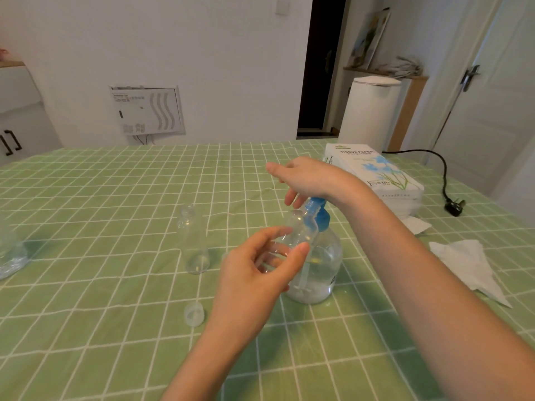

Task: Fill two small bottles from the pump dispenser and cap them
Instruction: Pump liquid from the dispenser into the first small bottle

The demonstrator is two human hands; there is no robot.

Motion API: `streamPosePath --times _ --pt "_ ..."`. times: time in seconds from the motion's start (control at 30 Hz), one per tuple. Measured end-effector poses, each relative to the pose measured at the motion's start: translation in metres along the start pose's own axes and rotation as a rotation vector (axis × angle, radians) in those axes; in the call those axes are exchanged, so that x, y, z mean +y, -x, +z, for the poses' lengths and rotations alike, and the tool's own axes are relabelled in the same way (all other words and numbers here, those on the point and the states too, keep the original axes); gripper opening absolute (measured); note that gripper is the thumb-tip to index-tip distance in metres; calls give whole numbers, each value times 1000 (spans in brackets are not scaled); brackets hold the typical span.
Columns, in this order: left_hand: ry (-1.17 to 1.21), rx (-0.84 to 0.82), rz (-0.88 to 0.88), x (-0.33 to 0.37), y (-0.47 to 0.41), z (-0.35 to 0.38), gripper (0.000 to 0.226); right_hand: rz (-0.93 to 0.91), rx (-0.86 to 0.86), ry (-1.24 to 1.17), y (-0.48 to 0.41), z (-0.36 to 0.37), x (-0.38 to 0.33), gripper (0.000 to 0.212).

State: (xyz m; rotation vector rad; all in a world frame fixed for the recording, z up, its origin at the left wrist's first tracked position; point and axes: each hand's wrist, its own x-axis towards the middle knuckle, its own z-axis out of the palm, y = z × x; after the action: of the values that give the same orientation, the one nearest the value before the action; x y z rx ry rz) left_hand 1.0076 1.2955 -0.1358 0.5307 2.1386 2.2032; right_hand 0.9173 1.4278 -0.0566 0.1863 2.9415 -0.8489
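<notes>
Filling seems under way: left hand [254, 273] grips a tilted bottle [296, 230], its mouth at the pump [322, 219] spout; right hand [307, 176], fingers loose, presses the pump top. Keep mouth under spout and press slowly. Second bottle [195, 241] stands uncapped on the surface [115, 285], left.

The pump dispenser [321, 264], a round clear bottle with a blue pump head and a little liquid low inside, stands upright on the counter [115, 198], right of centre. One clear small bottle [298, 230], uncapped, is raised off the counter and tilted, its mouth at the blue nozzle. The other small bottle [194, 241], also open and seemingly empty, stands upright to the left, with a clear cap [194, 314] lying nearer, apart from it.
</notes>
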Motion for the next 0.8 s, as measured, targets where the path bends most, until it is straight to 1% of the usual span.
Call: streamPosePath --times 0.17,0.5,0.8 --pt "19 -7 -12 3 -1 1 41 2 -11 -35 -1 -3 -2 63" --pt "11 -15 -18 1 1 -1 37 17 -55 60 -2 5 2 69" --pt "12 0 -20 1 1 0 41 19 -34 -5 -1 2 2 68"
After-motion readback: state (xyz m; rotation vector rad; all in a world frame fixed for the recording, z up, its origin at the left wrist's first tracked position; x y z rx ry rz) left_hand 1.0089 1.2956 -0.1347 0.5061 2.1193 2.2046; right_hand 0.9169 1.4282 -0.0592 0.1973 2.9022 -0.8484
